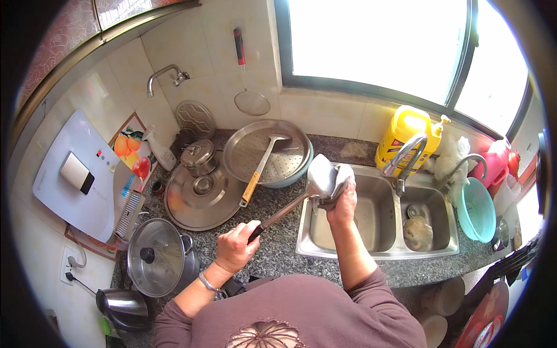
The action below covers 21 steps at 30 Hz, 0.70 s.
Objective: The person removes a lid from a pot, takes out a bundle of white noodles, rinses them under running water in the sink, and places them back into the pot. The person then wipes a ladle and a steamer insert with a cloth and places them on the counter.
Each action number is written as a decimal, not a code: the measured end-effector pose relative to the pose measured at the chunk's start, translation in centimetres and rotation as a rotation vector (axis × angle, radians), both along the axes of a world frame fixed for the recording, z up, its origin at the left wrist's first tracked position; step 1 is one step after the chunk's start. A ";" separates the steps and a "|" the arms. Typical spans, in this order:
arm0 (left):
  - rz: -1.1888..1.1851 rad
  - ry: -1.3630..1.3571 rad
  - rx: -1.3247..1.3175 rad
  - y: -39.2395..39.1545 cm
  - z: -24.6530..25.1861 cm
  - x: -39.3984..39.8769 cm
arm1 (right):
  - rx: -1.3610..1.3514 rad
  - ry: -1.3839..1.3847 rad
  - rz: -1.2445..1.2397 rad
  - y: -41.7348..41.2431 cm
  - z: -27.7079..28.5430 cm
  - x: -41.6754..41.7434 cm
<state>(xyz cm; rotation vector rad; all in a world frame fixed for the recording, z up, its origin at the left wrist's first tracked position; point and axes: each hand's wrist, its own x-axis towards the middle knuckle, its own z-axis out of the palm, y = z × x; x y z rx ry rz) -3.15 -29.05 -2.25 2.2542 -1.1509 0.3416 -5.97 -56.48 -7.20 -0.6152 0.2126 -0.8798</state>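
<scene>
My left hand grips the dark handle end of a long metal wok spatula or ladle. Its broad head points up and away, over the near-left rim of the double-bowl steel sink. A grey cloth is bunched in my right hand and pressed against the head's right side. The cloth covers part of the head and hides my fingertips. To the left, a spatula with a wooden handle lies across a perforated steel steamer tray, which rests on a pale blue basin.
A large steel lid carries a small lidded pot. Nearer me stand a glass-lidded pot and an electric kettle. Behind the sink are a curved faucet and yellow jug; a turquoise basin is at right.
</scene>
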 end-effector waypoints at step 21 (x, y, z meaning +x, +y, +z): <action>-0.391 1.586 -0.018 -1.8 2.5 -2.5 | -0.963 0.490 -0.798 0.7 2.4 2.3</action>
